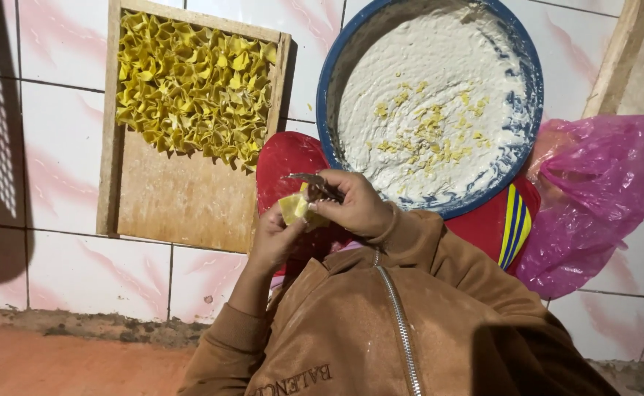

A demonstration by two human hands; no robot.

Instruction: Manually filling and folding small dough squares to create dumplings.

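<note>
My left hand (272, 238) holds a small yellow dough wrapper (297, 207) between its fingers. My right hand (355, 205) grips a metal spoon (308, 179) whose tip rests over the wrapper. Both hands meet above a red plastic surface (285, 161). Just beyond them stands a wide blue basin (531, 66) with white filling (439, 95) spread inside and yellow crumbs scattered on it. To the left lies a wooden tray (182, 202), its far half packed with several folded yellow dumplings (193, 84).
A pink plastic bag (593, 198) lies at the right beside the basin. White tiles with pink streaks (65, 147) cover the floor, with a bare reddish strip (65, 363) at the near left. My brown zip jacket (380, 330) fills the bottom.
</note>
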